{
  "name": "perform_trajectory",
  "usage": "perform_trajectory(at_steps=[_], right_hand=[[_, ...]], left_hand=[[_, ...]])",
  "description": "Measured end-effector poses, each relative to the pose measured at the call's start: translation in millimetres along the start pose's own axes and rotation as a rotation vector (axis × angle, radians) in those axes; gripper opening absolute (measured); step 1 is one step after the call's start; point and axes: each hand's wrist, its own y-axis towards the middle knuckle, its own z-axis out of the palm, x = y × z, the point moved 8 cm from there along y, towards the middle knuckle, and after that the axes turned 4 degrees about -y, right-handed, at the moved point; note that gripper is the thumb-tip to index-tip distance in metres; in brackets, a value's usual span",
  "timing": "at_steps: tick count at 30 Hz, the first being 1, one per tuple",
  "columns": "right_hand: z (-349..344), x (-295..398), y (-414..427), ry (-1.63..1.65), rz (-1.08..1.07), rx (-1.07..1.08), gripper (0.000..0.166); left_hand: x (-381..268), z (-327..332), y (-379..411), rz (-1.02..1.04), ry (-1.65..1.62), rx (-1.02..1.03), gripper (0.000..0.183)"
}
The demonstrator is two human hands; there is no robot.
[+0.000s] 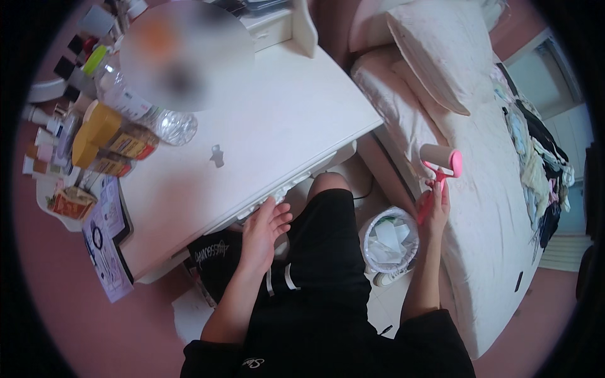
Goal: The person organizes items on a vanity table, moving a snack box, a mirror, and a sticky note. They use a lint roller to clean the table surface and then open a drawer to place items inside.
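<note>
My right hand [435, 210] grips the pink handle of a lint roller [437, 156], holding it raised beside the bed. The roller's head carries a bare-looking beige cylinder with a pink end cap. My left hand [267, 227] holds nothing; its fingers are spread at the front edge of a white desk [283, 113]. Whether the fingertips touch the scalloped edge I cannot tell. On the desktop lies a small grey scrap [217, 156]. Below the roller, a lined waste bin [390, 241] contains white crumpled paper or film.
A clear plastic bottle [142, 104] with a green cap, yellow-lidded jars [113, 137] and several cosmetics crowd the desk's left side. A large round blurred object [189, 56] stands behind. To the right are the bed [477, 236], a pillow [435, 56] and piled clothes [539, 156].
</note>
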Motion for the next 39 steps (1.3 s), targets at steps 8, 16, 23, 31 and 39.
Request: perform_trajectory(at_steps=[8, 16, 23, 31, 39], right_hand=[[84, 45, -58, -0.029, -0.104, 0.218, 0.027], [121, 37, -139, 0.409, 0.281, 0.598, 0.044], [94, 47, -161, 0.542, 0.318, 0.451, 0.041], [24, 78, -191, -0.868, -0.822, -0.023, 0.051], [28, 110, -198, -0.982, -1.054, 0.044, 0.081]], left_hand=[[37, 7, -52, -0.193, 0.081, -0.012, 0.038], [59, 6, -69, -0.172, 0.064, 0.069, 0.034], [11, 8, 1, 0.092, 0.076, 0.078, 0.044], [76, 122, -67, -0.162, 0.16, 0.739, 0.087], [67, 181, -109, -0.205, 0.141, 0.928, 0.069]])
